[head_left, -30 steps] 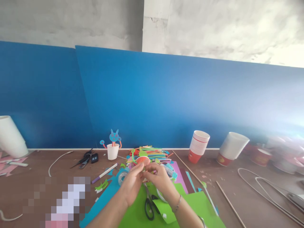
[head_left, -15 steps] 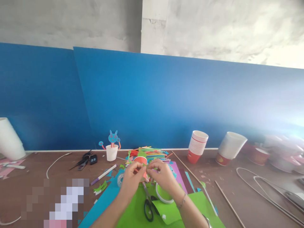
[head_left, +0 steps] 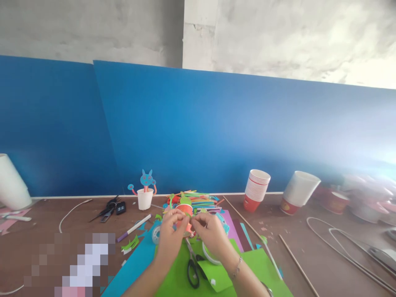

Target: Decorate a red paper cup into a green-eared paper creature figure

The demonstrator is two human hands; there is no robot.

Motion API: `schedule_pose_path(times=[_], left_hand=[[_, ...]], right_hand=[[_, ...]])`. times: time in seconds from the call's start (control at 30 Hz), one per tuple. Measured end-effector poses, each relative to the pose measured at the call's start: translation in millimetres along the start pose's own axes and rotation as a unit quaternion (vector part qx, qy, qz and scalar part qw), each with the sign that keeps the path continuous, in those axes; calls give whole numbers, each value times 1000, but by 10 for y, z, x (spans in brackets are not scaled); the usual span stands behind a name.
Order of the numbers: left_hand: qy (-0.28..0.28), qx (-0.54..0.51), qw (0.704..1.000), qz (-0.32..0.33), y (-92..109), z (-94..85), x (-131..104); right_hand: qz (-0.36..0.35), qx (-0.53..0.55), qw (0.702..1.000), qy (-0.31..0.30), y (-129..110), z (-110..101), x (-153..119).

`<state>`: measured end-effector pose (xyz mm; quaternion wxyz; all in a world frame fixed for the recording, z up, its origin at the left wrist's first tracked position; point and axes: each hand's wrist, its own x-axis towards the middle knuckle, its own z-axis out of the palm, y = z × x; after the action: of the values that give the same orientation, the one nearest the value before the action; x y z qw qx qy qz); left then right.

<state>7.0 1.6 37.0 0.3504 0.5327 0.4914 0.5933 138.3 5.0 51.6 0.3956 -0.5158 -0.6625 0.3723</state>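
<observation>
My left hand (head_left: 172,231) and my right hand (head_left: 212,233) meet fingertip to fingertip over the paper-covered middle of the table. Between their pinched fingers shows a small bit of green paper (head_left: 189,216), mostly hidden. Just behind them stands an orange paper cup (head_left: 185,207) with a green paper shape (head_left: 185,201) rising from its top, its lower part partly covered by my left hand. Dark-handled scissors (head_left: 193,272) lie on the green paper (head_left: 176,276) below my hands. A roll of tape (head_left: 208,252) is partly behind my right hand.
A white cup with a blue paper cat (head_left: 145,199) stands at the back left. Stacked paper cups (head_left: 257,187) and more cups (head_left: 299,194) stand right. Colourful pipe cleaners (head_left: 201,200), a purple marker (head_left: 133,228), wooden sticks (head_left: 298,265), keys (head_left: 111,207) and cables (head_left: 343,243) lie around.
Both hands stay pinched together in nearly the same place, with small finger movements. A little more of the orange cup shows behind them. The view has shifted slightly.
</observation>
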Motion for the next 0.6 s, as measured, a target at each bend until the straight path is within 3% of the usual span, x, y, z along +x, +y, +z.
schedule_pose_path(times=[0.27, 0.6], left_hand=[[-14, -44, 998, -50, 31, 22, -35], [-24, -95, 990, -96, 10, 45, -82]], right_hand=[[12, -2, 1000, -2, 1, -13, 14], [-25, -40, 999, 15, -88, 0, -26]])
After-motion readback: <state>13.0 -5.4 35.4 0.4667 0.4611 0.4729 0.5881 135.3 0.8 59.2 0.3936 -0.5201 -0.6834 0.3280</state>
